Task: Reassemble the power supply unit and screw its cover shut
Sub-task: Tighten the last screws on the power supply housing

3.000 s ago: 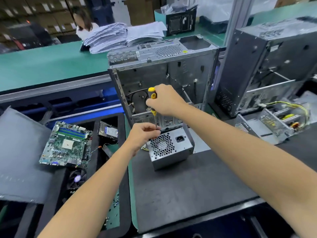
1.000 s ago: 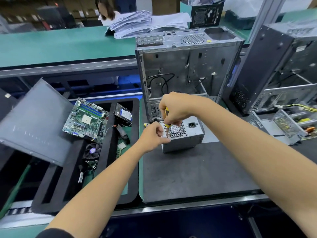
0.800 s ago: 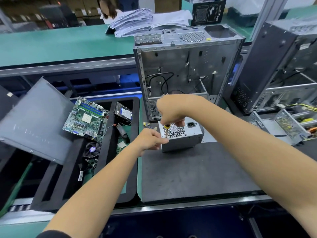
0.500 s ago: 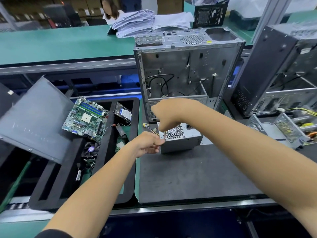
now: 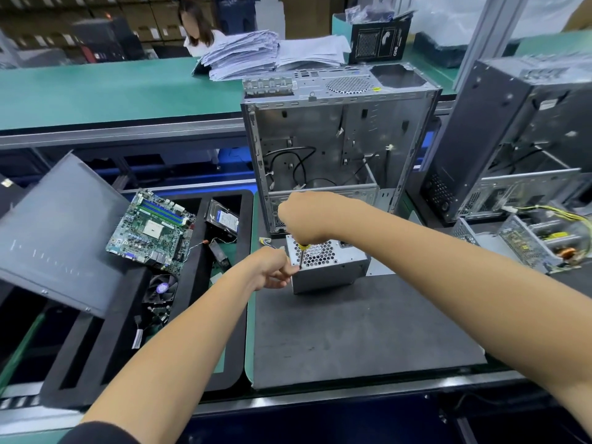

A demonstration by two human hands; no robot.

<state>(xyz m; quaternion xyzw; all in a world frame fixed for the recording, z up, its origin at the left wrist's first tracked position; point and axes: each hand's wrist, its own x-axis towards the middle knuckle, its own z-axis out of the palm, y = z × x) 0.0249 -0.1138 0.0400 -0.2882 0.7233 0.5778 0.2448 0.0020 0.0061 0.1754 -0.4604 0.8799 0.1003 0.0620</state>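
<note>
Head view shows me the open computer case (image 5: 336, 139) upper centre, with the grey power supply unit (image 5: 330, 267) on the dark mat (image 5: 352, 331) just below it at mid-frame. My right hand (image 5: 304, 216) is fisted around the screwdriver (image 5: 301, 254), its shaft pointing down at the unit's near left corner. My left hand (image 5: 269, 269) has fingers curled, pinching at that corner; I can read no label on the unit.

Power supply unit (image 5: 330, 270): silver-grey, honeycomb grille on top. Screwdriver (image 5: 301, 251): yellow-and-black handle, dark shaft. Work mat (image 5: 352, 334): dark grey. Motherboard (image 5: 150, 230): green, white socket. Hard drive (image 5: 223, 218): black, blue label. Bench top (image 5: 112, 88): teal green. Open computer case (image 5: 336, 136): bare silver metal, perforated vent.
</note>
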